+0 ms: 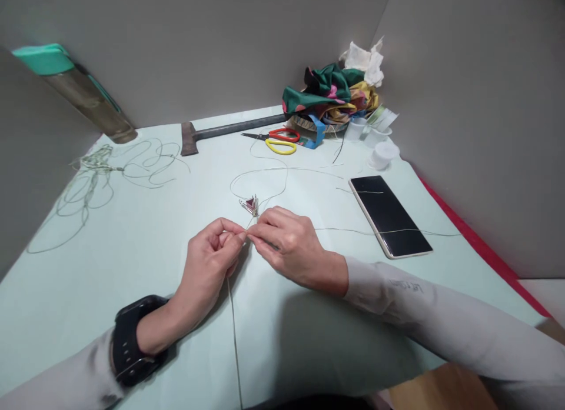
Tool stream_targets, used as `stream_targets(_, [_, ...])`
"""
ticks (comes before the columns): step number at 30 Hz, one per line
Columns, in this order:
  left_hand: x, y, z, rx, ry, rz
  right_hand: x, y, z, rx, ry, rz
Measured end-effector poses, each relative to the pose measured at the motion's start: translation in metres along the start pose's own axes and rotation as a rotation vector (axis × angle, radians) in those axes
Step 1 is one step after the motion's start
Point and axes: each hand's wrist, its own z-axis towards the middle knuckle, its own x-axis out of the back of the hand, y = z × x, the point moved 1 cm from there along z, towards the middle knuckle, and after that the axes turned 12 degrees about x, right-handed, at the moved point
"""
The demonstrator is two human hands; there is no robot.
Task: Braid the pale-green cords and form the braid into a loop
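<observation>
My left hand (pixel 210 262) and my right hand (pixel 290 242) meet at the middle of the pale green table (pixel 132 245). Both pinch a thin pale cord (pixel 233 322) where their fingertips touch. One end of the cord runs down toward me; other strands loop away past a small binder clip (pixel 251 205) lying just beyond my fingers. A black watch (pixel 132 339) sits on my left wrist. Both arms wear grey sleeves.
A black phone (pixel 389 215) lies to the right. Red and yellow scissors (pixel 279 140), a hammer (pixel 220 132), a fabric pile (pixel 331 95) and small white cups (pixel 382 153) line the back. Tangled cord (pixel 95 175) and a bottle (pixel 75 89) are at the left. Grey walls enclose the table.
</observation>
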Motion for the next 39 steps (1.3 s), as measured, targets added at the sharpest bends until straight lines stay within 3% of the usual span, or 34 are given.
stream_targets(3, [-0.001,-0.001,0.001,-0.003,0.026,0.015,-0.001,-0.001,-0.001,-0.031,-0.012,-0.014])
stream_targets(8, [-0.003,0.000,0.001,0.009,0.038,0.022,-0.002,0.000,0.002,-0.254,0.133,0.291])
stream_targets(13, [-0.001,0.000,0.000,0.013,0.045,0.033,0.001,0.001,0.006,-0.302,0.185,0.393])
stream_targets(24, [-0.003,0.006,0.000,0.122,-0.057,-0.114,0.006,0.010,0.006,-0.293,0.054,0.456])
stream_targets(33, [0.001,0.008,-0.003,0.198,-0.078,-0.153,0.003,0.012,0.005,-0.190,0.043,0.441])
stream_targets(39, [0.001,0.009,-0.003,0.207,-0.108,-0.160,0.007,0.007,0.007,-0.281,-0.051,0.460])
